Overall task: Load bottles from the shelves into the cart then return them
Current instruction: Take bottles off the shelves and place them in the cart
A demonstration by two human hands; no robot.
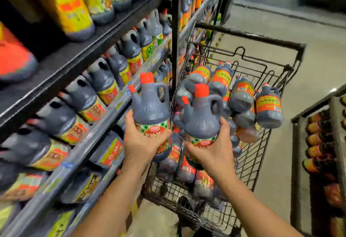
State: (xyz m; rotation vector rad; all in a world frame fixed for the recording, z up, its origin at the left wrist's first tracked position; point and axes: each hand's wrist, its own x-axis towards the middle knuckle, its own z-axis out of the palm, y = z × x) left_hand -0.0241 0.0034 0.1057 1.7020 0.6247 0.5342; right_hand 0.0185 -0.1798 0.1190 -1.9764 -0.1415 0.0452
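I hold two dark jug bottles with red caps, side handles and green-and-red labels, both upright. My left hand grips the left bottle around its label, just in front of the shelf edge. My right hand grips the right bottle low on its body, above the near left part of the black wire cart. Several similar dark bottles with orange labels lie piled in the cart.
Black shelves on the left carry rows of dark bottles with yellow and red labels. A black upright post stands between shelf bays. A low rack with bottles sits at the right. Grey floor lies beyond the cart.
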